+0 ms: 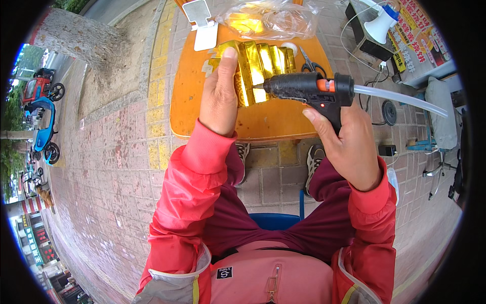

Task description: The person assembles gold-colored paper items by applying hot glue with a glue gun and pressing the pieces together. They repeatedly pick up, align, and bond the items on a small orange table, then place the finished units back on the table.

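Observation:
My left hand (221, 91) grips a pleated piece of shiny gold foil card (262, 60) at its left end, thumb on top and the fingers hidden beneath. In my right hand (347, 142) is a black hot glue gun (303, 85), held by its handle with a small red light lit. The nozzle points left and lies over the foil folds; whether it touches them I cannot tell. A long translucent glue stick (402, 99) sticks out of the gun's rear. Both hands are above the near part of an orange wooden table (205, 117).
Scissors (313, 66) and a roll of white tape (290, 47) lie behind the foil. Farther back are a white folding stand (205, 36) and a clear plastic bag (281, 19) with gold foil inside. A megaphone (381, 24) sits on a black box at right, with cables below.

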Available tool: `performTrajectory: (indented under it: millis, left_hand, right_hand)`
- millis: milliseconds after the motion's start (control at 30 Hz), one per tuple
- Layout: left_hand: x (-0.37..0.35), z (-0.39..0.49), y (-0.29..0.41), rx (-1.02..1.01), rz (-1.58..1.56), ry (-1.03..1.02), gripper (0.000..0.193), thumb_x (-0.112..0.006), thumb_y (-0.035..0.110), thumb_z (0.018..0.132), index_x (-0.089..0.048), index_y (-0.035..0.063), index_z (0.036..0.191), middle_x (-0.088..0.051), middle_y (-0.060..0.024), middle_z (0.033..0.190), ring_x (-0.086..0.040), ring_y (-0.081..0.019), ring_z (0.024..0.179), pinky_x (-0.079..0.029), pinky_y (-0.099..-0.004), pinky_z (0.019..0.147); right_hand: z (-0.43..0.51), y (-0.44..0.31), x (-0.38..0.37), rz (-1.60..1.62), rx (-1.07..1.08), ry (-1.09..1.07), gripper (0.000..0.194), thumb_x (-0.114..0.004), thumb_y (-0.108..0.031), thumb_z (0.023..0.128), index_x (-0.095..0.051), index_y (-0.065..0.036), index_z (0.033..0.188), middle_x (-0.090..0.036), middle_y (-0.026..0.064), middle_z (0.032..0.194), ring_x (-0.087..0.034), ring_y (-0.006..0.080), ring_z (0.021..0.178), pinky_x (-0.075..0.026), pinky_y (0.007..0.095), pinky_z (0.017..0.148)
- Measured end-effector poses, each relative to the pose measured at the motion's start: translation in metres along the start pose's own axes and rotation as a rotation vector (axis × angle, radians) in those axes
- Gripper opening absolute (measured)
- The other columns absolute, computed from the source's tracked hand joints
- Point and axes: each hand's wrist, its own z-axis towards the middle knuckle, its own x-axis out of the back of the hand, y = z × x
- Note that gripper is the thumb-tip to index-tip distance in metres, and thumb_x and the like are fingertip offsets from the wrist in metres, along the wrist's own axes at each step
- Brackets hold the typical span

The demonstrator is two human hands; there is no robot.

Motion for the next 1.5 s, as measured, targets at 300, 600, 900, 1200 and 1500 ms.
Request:
performTrajectory:
  millis: [300,600,900,1200,1500]
  left_hand:
    - [0.000,0.000,0.006,0.000,-0.021,-0.053,0.058,-0.043,0.049,0.102,-0.065,-0.0041,0.110,-0.068,-0.0078,0.098,-0.062,-0.0107,0.084,-0.049,-0.0234,0.074]
    - [0.002,0.001,0.004,-0.031,0.002,-0.013,0.059,-0.043,0.050,0.101,-0.063,-0.0047,0.113,-0.067,-0.0076,0.099,-0.061,-0.0106,0.085,-0.048,-0.0228,0.075]
    - [0.001,0.003,0.004,-0.044,-0.045,-0.006,0.058,-0.044,0.049,0.101,-0.064,-0.0046,0.111,-0.067,-0.0074,0.097,-0.061,-0.0107,0.084,-0.048,-0.0234,0.075]
    - [0.004,0.005,0.003,-0.096,-0.020,-0.004,0.056,-0.045,0.047,0.101,-0.065,-0.0048,0.108,-0.067,-0.0078,0.096,-0.061,-0.0113,0.083,-0.048,-0.0243,0.074]
    - [0.009,0.004,0.007,0.028,0.006,-0.074,0.048,-0.043,0.038,0.103,-0.052,-0.0019,0.128,-0.066,-0.0092,0.110,-0.065,-0.0161,0.098,-0.050,-0.0277,0.085]
  right_hand:
    - [-0.001,-0.010,0.005,0.001,-0.095,-0.066,0.023,-0.069,-0.018,0.090,-0.064,-0.001,0.104,-0.065,0.0155,0.083,-0.061,0.0326,0.070,-0.045,0.0378,0.064]
    - [0.000,-0.004,0.001,-0.041,0.031,-0.027,0.030,-0.068,-0.014,0.088,-0.059,-0.003,0.115,-0.061,0.0178,0.075,-0.060,0.0377,0.064,-0.046,0.0418,0.058]
    - [-0.002,-0.006,0.001,-0.045,0.024,-0.040,0.032,-0.069,-0.014,0.088,-0.058,-0.004,0.117,-0.062,0.0177,0.078,-0.060,0.0384,0.065,-0.046,0.0422,0.059]
    - [-0.003,-0.010,0.004,-0.024,-0.054,-0.090,0.022,-0.068,-0.017,0.089,-0.064,-0.002,0.105,-0.064,0.0151,0.080,-0.061,0.0334,0.070,-0.045,0.0389,0.065]
    - [0.005,0.000,0.017,0.077,-0.067,-0.072,0.022,-0.068,-0.019,0.091,-0.064,-0.002,0.104,-0.066,0.0078,0.081,-0.063,0.0194,0.072,-0.046,0.0312,0.068]
